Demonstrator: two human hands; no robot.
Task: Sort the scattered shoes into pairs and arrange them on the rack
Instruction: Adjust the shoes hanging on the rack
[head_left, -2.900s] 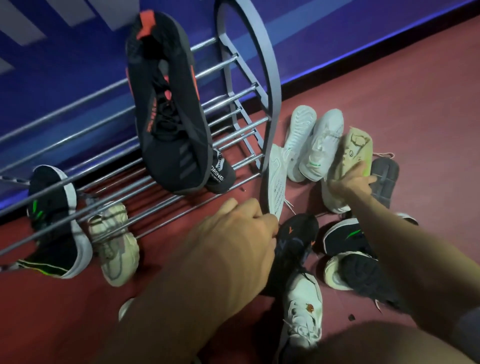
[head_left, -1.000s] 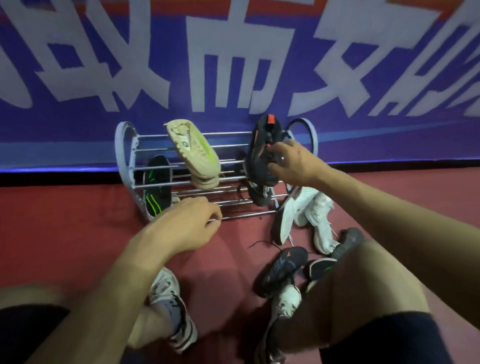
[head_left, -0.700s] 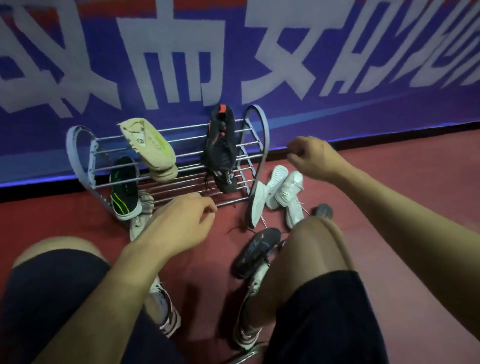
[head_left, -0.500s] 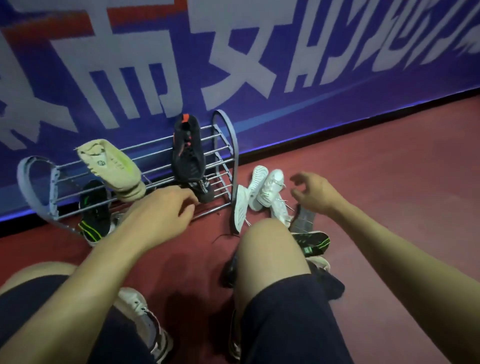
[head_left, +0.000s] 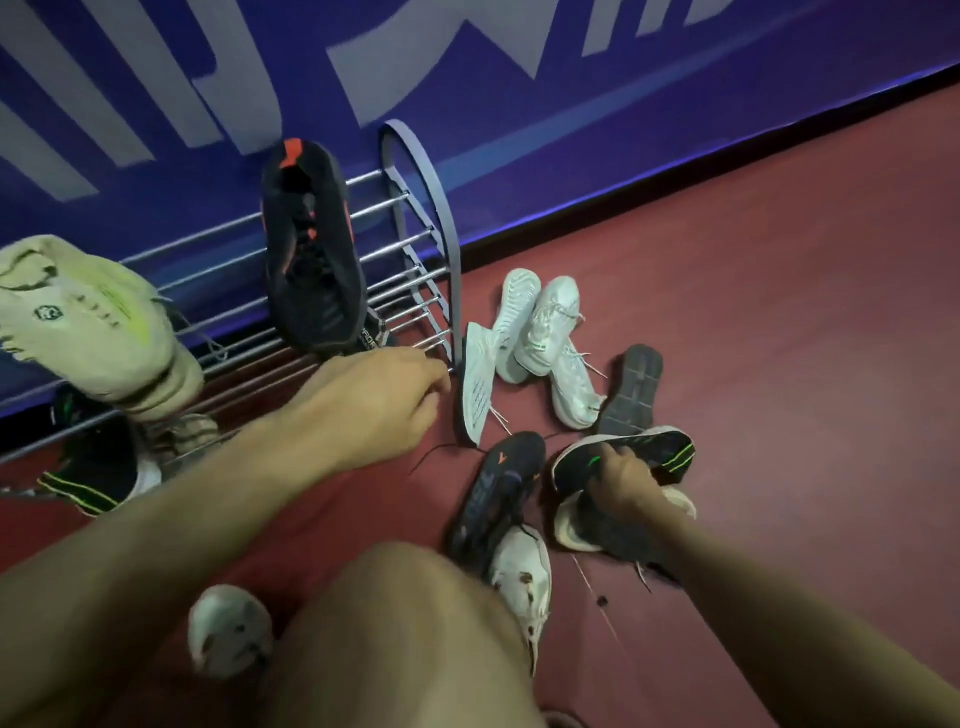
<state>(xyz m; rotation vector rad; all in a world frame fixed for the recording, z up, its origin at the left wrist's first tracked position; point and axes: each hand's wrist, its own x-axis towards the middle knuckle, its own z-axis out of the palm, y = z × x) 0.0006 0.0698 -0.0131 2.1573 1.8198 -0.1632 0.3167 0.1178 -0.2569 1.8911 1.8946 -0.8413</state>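
On the red floor (head_left: 779, 312) just right of the rack (head_left: 421, 218), the unsorted shoes lie in a loose heap, and the right hand (head_left: 621, 480) is down among them, fingers closed over the rim of a black shoe with green accents (head_left: 649, 454) that rests on top of another dark shoe. Its apparent mate, a black-and-green shoe (head_left: 93, 478), sits on the lower rails at the far left, well apart from the pile. The left hand (head_left: 374, 400) hangs near the rack's front lower rails with fingers loosely curled; it grasps nothing that can be made out. Already on the rack are a black shoe with orange trim (head_left: 311, 249), propped toe-down across the upper rails, and a beige shoe (head_left: 88, 322) tilted sole-outward to its left. Still on the floor: three white shoes (head_left: 550, 322) close by the rack's end frame, a grey sole (head_left: 631, 389) lying face up beside them, a dark shoe with an orange mark (head_left: 498, 488) touching the held shoe's neighbourhood, and further pale shoes near the knee, partly hidden. Assessment of handling: the held shoe looks like a light knit trainer with a soft, collapsible upper and a stiffer sole; a pinch at the collar or heel counter should carry it with one hand, whereas gripping the mid-upper would likely let it fold. Loose laces may snag neighbouring shoes or the thin rails on the way over. The rails are narrow and smooth, so the sole probably needs to bridge two of them.
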